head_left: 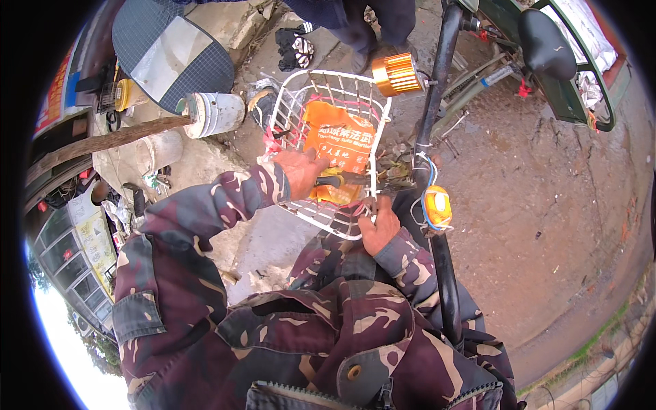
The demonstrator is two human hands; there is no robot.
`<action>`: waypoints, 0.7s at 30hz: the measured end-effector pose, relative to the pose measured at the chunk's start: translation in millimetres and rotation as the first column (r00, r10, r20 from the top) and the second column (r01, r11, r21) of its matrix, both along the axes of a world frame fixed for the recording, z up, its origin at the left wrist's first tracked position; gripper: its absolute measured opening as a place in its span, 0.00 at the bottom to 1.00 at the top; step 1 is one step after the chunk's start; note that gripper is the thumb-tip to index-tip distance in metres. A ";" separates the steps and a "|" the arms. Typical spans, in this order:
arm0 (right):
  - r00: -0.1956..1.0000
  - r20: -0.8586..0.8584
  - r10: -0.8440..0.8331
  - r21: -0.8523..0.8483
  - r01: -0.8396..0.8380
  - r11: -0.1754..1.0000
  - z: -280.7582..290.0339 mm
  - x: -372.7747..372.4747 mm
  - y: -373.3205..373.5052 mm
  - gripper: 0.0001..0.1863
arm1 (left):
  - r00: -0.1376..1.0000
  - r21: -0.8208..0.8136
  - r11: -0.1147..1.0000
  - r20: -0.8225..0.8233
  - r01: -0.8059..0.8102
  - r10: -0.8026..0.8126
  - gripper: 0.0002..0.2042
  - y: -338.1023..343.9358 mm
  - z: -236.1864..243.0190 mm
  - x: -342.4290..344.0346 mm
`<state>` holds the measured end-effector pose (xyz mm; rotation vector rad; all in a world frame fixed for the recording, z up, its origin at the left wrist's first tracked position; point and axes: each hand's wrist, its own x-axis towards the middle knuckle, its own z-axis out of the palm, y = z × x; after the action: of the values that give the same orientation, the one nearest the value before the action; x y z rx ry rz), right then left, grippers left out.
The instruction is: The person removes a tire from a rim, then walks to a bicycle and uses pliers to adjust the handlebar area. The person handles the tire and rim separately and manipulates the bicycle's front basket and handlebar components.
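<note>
A white wire basket [279, 113] is beside the black handlebar [447, 287] of a cycle, with an orange printed cloth bag [345, 133] inside. My left hand [301, 174] reaches over the basket's left rim and is closed round the dark and yellow handles of what look like pliers [329, 181]. Their dark metal end points right, toward the basket's side bars. At the near right corner my right hand [380, 225] has its fingers bent against the rim, pinching by a thin pinkish strand. The fingertips and the exact grip are partly hidden.
A gold finned lamp [396, 74] juts beside the basket's far right corner. A yellow switch box [438, 206] with loose wires hangs on the handlebar. White buckets [215, 115] and a wooden pole [102, 143] stand left. Another person's legs [372, 27] are beyond the basket.
</note>
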<state>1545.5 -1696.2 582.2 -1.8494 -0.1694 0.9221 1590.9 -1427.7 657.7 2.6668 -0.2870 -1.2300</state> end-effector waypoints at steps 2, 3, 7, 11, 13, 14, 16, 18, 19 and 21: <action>1.000 0.001 -0.004 0.016 0.004 1.000 -1.3 0.6 -0.9 0.24 | 1.000 0.022 1.000 -0.021 -0.021 0.022 0.19 -2.5 5.5 -0.4; 1.000 0.001 -0.001 0.022 0.001 1.000 -1.3 0.9 -1.6 0.24 | 1.000 0.028 0.999 -0.011 -0.017 0.017 0.15 -3.5 7.9 2.2; 1.000 -0.021 0.019 0.016 -0.018 1.000 -2.6 3.1 -2.7 0.22 | 0.994 0.040 0.998 -0.099 0.042 -0.038 0.13 1.0 8.8 23.5; 1.000 0.007 0.019 0.039 -0.019 0.999 -6.1 3.6 -3.1 0.22 | 0.917 0.053 0.995 -0.386 -0.083 0.097 0.19 7.9 -1.7 31.0; 1.000 0.015 0.006 0.033 -0.007 0.999 -7.5 3.0 -3.2 0.22 | 0.918 0.042 0.993 -0.379 -0.111 0.119 0.19 8.7 -5.8 26.5; 1.000 0.027 0.011 0.035 -0.012 0.999 -8.0 2.8 -3.3 0.22 | 0.905 0.051 0.992 -0.406 -0.117 0.127 0.19 8.5 -7.0 23.7; 1.000 0.012 -0.008 0.060 0.007 0.998 -8.3 2.7 -3.4 0.21 | 0.855 0.097 0.985 -0.488 -0.146 0.175 0.19 7.9 -7.7 21.8; 1.000 0.007 0.003 0.035 -0.003 0.999 -7.8 3.4 -3.0 0.21 | 0.746 0.114 0.959 -0.607 -0.261 0.275 0.19 7.4 -6.4 22.9; 1.000 -0.008 -0.008 0.048 0.008 0.999 -7.4 4.1 -3.0 0.21 | 0.664 0.109 0.924 -0.665 -0.367 0.342 0.20 7.1 -5.4 24.2; 1.000 -0.013 0.021 0.024 -0.020 1.000 -6.3 6.4 -2.6 0.20 | 0.517 0.090 0.857 -0.764 -0.508 0.386 0.22 5.8 -2.6 25.7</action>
<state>1551.9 -1698.8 575.9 -1.8225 -0.1909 0.9423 1616.6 -1421.9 655.1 1.6629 0.4190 -1.8763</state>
